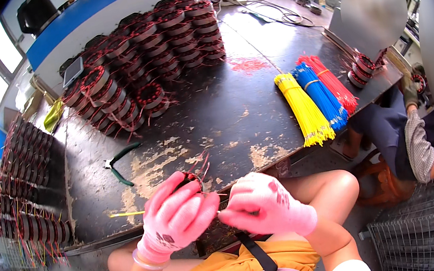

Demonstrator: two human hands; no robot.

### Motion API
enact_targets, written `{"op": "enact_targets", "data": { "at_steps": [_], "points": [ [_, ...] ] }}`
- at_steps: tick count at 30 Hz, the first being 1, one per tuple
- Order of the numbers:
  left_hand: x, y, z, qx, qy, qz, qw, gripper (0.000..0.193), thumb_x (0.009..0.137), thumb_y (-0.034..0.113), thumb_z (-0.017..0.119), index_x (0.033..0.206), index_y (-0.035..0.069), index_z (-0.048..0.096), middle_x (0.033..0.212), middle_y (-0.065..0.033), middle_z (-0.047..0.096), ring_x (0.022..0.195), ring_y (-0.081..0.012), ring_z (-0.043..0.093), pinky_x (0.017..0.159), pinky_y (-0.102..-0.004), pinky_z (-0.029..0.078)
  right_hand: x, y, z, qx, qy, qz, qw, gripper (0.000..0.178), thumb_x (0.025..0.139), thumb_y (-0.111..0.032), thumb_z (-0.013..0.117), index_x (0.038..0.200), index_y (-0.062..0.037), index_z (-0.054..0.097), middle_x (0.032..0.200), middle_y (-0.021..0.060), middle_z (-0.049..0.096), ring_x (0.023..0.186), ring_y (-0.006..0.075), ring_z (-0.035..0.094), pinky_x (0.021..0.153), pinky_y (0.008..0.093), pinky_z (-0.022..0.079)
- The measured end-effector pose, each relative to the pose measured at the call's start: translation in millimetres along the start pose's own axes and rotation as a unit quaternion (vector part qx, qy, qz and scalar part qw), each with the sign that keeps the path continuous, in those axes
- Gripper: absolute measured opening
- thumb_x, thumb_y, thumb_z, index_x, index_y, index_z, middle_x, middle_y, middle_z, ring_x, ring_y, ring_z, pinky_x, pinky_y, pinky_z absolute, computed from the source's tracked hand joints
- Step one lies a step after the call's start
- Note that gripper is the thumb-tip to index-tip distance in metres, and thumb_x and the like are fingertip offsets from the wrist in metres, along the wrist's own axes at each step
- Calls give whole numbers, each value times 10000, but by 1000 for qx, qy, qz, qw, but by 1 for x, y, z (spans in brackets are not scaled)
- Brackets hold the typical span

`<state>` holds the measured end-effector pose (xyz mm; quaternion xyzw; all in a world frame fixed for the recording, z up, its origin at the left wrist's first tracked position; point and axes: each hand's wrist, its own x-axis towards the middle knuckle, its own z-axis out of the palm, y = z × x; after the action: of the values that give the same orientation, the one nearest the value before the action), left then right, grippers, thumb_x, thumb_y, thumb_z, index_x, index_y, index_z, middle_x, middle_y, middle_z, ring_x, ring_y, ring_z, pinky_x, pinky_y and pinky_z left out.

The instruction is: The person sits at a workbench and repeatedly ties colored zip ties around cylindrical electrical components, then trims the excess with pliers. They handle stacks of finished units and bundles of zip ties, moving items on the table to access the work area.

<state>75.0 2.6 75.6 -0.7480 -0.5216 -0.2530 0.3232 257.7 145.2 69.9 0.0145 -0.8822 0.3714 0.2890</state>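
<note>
My left hand [175, 216], in a pink glove, is wrapped round a motor stator [189, 180], a dark ring with red windings. Its lead wires stick up past the fingers, and the glove hides most of the ring. A thin yellow wire [127, 214] pokes out to the left of that hand. Close beside it on the right, my right hand [262, 204] is gloved the same way, its fingers closed in a pinch. Something small and pale shows at its fingertips, too small to name. Left of centre on the table lie green-handled cutting pliers [116, 166], spread apart.
Stacked stators [160, 43] fill the table's back left; a phone-like device [73, 71] rests on them. Yellow [305, 109], blue [319, 96] and red [332, 83] wire bundles lie at the right. More stators [28, 195] stand left. A co-worker [389, 133] sits at the right.
</note>
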Motion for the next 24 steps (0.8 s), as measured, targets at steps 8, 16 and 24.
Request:
{"op": "enact_targets", "data": {
  "at_steps": [8, 16, 24],
  "points": [
    [-51, -24, 55, -184, -130, -315, 922, 250, 870, 65, 719, 1108, 140, 716, 887, -65, 634, 728, -267, 672, 617, -379, 527, -21, 56, 77, -282, -67, 113, 950, 156, 901, -285, 718, 941, -137, 687, 858, 33, 675, 848, 247, 669, 742, 388, 507],
    [-66, -12, 62, -154, -186, -356, 903, 246, 907, 129, 662, 1153, 131, 667, 951, -71, 633, 813, -319, 679, 669, -415, 540, -42, 68, 102, -195, 17, 149, 969, 131, 915, -247, 716, 925, -119, 693, 840, 68, 727, 768, 293, 696, 676, 411, 530],
    [-62, -19, 64, -265, -126, -380, 877, 270, 913, 87, 653, 1181, 114, 674, 1007, -81, 628, 867, -309, 684, 728, -404, 552, 21, 94, 53, 92, -164, 370, 910, 199, 968, -249, 650, 964, -66, 730, 763, 70, 699, 634, 214, 634, 616, 354, 514]
  ]
}}
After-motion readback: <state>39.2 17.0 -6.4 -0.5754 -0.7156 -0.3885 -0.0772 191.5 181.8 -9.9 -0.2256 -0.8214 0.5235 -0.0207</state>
